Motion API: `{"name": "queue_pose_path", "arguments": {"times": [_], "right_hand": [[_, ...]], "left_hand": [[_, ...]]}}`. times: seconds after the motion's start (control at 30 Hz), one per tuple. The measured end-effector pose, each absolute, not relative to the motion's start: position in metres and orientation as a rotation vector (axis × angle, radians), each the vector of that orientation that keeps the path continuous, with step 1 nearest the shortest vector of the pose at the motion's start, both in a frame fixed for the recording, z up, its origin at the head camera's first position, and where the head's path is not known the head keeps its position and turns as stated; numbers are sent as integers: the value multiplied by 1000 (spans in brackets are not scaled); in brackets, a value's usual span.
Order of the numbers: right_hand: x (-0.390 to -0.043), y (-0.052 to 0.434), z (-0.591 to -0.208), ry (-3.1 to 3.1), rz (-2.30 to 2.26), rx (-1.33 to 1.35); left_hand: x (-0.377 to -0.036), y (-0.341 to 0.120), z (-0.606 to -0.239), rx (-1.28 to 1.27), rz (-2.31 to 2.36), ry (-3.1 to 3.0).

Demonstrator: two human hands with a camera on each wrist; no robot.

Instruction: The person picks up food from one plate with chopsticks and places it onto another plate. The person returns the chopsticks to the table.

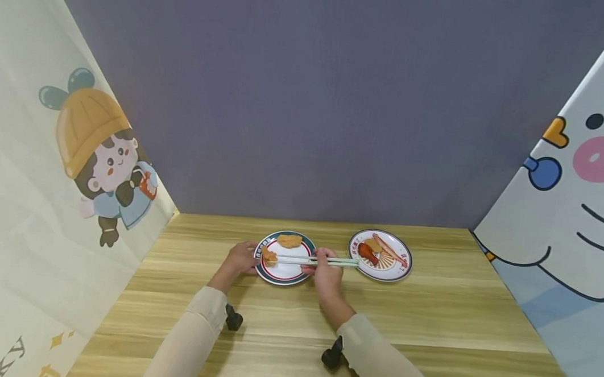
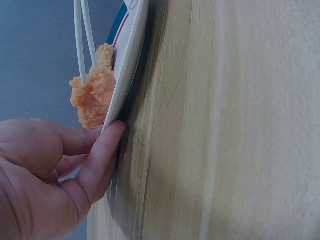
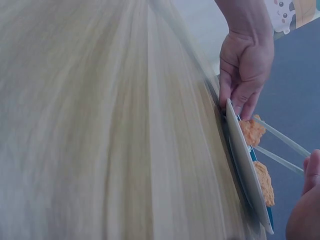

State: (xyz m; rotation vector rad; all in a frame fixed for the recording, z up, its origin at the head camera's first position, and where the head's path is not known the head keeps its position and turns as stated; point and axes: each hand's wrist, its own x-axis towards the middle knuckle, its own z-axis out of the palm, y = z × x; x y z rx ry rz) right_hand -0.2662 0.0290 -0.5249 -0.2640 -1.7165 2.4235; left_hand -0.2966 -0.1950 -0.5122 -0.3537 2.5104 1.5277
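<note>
Fried-chicken piece (image 1: 269, 257) sits at the left edge of a dark-rimmed plate (image 1: 287, 274), the tips of two pale chopsticks (image 1: 346, 264) set against it; whether it is lifted off the surface cannot be told. A right hand (image 1: 326, 274) grips the chopsticks, their back ends pointing toward a white plate (image 1: 379, 274). A left hand (image 1: 242, 257) pinches the dark-rimmed plate's edge between thumb and fingers, just beside the piece. The likely hazard is slippage: the lumpy coating gives slim sticks little even purchase, so lopsided pressure could roll the piece loose or nudge it over the rim. The nearby thumb could crowd the tips, and a tug might tilt the plate, sending a second crumbed piece (image 1: 289, 241), near the far edge, sliding. Well apart to the right, the white plate bears a red-brown drumstick (image 1: 367, 253) and a pinkish strip (image 1: 390, 250) on a wood-grain table (image 1: 274, 335).
</note>
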Motion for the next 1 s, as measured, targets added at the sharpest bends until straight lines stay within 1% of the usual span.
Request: {"name": "queue_pose_path", "arguments": {"times": [0.43,0.7,1.0], "right_hand": [[-268,14,-528,-1753,2371,-297],[-271,12,-529,-1767,2341,-329],[-273,14,-532,-1736,2332,-361]], "left_hand": [[-297,-196,-513,-351,1525,2515],[-298,-197,-512,-346,1438,2566],[-298,-196,-513,-348,1465,2560]]}}
